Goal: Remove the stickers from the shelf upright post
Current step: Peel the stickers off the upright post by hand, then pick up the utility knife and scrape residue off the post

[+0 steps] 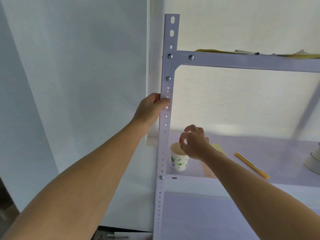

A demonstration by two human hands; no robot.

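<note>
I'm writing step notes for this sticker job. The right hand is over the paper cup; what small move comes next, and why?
Probably raise the right hand to the upright post, beside the thumb of the left hand. Faint reddish sticker remnants show there, and the left hand grips the post. Whether the right hand's pinched fingers hold a scrap is unclear.
</note>
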